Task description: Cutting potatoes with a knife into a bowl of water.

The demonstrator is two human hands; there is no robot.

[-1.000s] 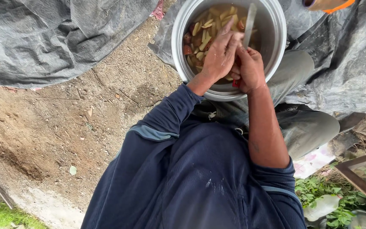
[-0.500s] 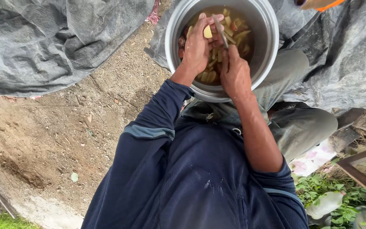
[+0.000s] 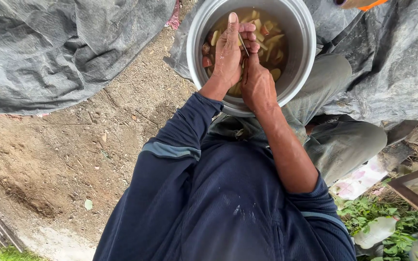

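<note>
left hand (image 3: 229, 50), right hand (image 3: 256, 79) grip knife (image 3: 243, 44) over pot (image 3: 300, 63) | dirt ground (image 3: 73, 150), tarp (image 3: 49, 48)

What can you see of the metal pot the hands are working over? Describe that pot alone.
The metal pot is round, deep and silvery grey with a dull sheen. It sits upright in front of the person, against their knees, on a grey tarp. It holds murky water with pale and reddish cut pieces. Both hands hang over its opening, hiding part of it.

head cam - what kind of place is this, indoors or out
Probably an outdoor yard or work spot, not a kitchen: bare dirt ground, grey tarps spread over it, and green weeds at the edge. Both hands, left and right, work over a metal pot of cut pieces in water.
</note>
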